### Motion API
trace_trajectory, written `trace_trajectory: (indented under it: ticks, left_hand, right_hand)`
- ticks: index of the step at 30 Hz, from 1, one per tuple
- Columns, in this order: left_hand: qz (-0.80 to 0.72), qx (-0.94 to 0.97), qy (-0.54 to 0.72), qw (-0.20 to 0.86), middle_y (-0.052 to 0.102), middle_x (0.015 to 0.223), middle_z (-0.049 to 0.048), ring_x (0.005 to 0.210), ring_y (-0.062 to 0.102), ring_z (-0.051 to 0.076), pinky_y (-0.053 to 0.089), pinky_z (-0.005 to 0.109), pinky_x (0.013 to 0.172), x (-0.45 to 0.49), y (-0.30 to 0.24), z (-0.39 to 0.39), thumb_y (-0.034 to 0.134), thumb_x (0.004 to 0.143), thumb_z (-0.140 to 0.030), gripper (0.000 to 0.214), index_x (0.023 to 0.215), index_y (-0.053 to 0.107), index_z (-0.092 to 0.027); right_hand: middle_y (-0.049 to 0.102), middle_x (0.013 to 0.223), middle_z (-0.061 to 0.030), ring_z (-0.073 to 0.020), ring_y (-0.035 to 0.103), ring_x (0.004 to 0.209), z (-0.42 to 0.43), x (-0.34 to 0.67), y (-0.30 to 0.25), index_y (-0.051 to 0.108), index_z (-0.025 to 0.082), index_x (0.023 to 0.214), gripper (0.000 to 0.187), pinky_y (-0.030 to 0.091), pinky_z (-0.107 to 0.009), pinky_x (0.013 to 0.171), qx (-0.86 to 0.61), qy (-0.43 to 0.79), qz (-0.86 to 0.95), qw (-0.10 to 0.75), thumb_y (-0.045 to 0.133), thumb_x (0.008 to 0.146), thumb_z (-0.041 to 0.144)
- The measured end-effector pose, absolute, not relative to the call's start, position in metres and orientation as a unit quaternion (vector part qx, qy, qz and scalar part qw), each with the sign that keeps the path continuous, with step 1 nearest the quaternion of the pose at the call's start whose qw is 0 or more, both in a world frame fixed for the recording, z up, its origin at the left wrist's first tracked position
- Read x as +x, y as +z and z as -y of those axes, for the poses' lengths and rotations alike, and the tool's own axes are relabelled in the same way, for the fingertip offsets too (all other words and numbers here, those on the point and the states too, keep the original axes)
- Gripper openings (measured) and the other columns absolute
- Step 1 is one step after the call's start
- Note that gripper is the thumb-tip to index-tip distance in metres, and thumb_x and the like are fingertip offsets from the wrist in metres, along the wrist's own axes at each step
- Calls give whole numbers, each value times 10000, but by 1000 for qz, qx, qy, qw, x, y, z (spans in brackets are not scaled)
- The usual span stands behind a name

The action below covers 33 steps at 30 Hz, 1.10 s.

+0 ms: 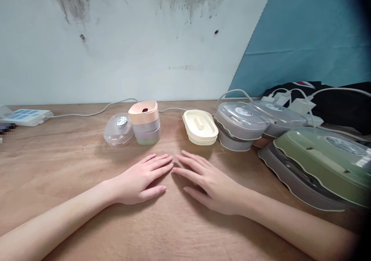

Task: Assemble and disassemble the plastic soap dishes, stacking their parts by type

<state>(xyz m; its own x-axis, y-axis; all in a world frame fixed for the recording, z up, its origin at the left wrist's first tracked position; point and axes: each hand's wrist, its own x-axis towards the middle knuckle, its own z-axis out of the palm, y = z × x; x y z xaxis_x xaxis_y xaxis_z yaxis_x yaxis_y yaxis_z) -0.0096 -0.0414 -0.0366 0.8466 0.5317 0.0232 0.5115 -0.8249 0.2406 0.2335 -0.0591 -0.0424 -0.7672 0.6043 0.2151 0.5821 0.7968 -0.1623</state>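
Note:
My left hand lies flat on the wooden table, palm down, fingers stretched out and holding nothing. My right hand lies flat beside it, also empty, its fingertips almost meeting those of the left. Just beyond the fingers stand a small stack of boxes with a peach lid, a clear domed lid to its left, and a stack of cream lids to the right.
Grey lidded containers and a large green-lidded container crowd the right side. White cables and chargers lie on dark cloth at the back right. A white power strip sits at the far left by the wall.

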Motion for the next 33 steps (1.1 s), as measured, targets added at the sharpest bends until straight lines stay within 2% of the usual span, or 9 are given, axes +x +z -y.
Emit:
trace_trajectory:
  ticks: [4, 7, 9, 12, 16, 22, 27, 30, 33]
  left_hand:
    - [-270, 955, 49, 115, 251, 1457, 94, 1355, 214, 232, 209, 453, 1110, -10, -36, 41, 427, 907, -340, 535, 1394, 287, -168]
    - [-269, 955, 51, 114, 257, 1456, 95, 1353, 219, 234, 214, 459, 1107, -10, -36, 41, 429, 907, -346, 538, 1397, 276, -182]
    - [-268, 956, 45, 113, 266, 1453, 105, 1351, 224, 239, 217, 469, 1104, -10, -35, 42, 424, 909, -343, 532, 1394, 279, -178]
    - [-268, 955, 60, 113, 286, 1443, 142, 1343, 243, 258, 251, 476, 1091, -11, -37, 43, 439, 900, -314, 532, 1383, 284, -153]
    - [-299, 930, 193, 88, 232, 1439, 184, 1339, 228, 284, 320, 480, 1055, -13, -42, 44, 467, 872, -221, 599, 1400, 190, -160]
    - [-308, 917, 243, 69, 185, 1438, 183, 1335, 205, 303, 317, 511, 1045, -13, -43, 43, 449, 873, -178, 621, 1408, 134, -197]
    - [-304, 925, 215, 78, 156, 1447, 186, 1350, 164, 291, 292, 500, 1062, -12, -43, 42, 465, 878, -212, 646, 1413, 103, -190]
    - [-296, 933, 174, 110, 121, 1461, 194, 1356, 150, 305, 294, 498, 1060, -13, -44, 41, 528, 857, -294, 730, 1417, 71, -189]
    - [-288, 936, 144, 145, 177, 1454, 190, 1337, 214, 311, 312, 502, 1046, -15, -44, 40, 596, 811, -359, 863, 1420, 4, -208]
  right_hand:
    - [290, 1443, -162, -319, 152, 1360, 45, 244, -48, 337, 128, 1355, 533, 273, -529, 1037, -408, -122, 874, 235, 448, 855, 276]
    - [327, 1418, -180, -341, 202, 1343, 33, 253, -52, 271, 125, 1375, 582, 302, -549, 1006, -472, -164, 830, 247, 459, 841, 256]
    - [428, 1347, -164, -323, 306, 1302, 28, 257, -53, 337, 136, 1329, 506, 343, -528, 993, -478, -148, 830, 248, 454, 843, 211]
    - [526, 1222, -139, -277, 443, 1203, 25, 259, -54, 503, 161, 1130, 287, 400, -483, 969, -452, -103, 844, 269, 438, 850, 157]
    - [557, 1167, -109, -258, 486, 1145, 30, 255, -51, 539, 200, 941, 105, 419, -486, 945, -394, -59, 873, 280, 490, 849, 211]
    - [577, 1121, -114, -231, 516, 1091, 37, 250, -48, 493, 203, 867, 70, 464, -420, 877, -342, 21, 897, 278, 506, 857, 271]
    - [555, 1101, -121, -219, 504, 1083, 39, 252, -44, 414, 202, 736, 173, 473, -357, 813, -281, 100, 916, 267, 525, 846, 277]
    - [539, 1092, -113, -203, 485, 1103, 41, 254, -41, 389, 200, 707, 211, 458, -335, 851, -218, 158, 931, 247, 551, 826, 266]
    - [442, 1223, -153, -233, 382, 1222, 42, 255, -39, 463, 180, 838, 217, 412, -366, 944, -214, 169, 936, 221, 610, 783, 329]
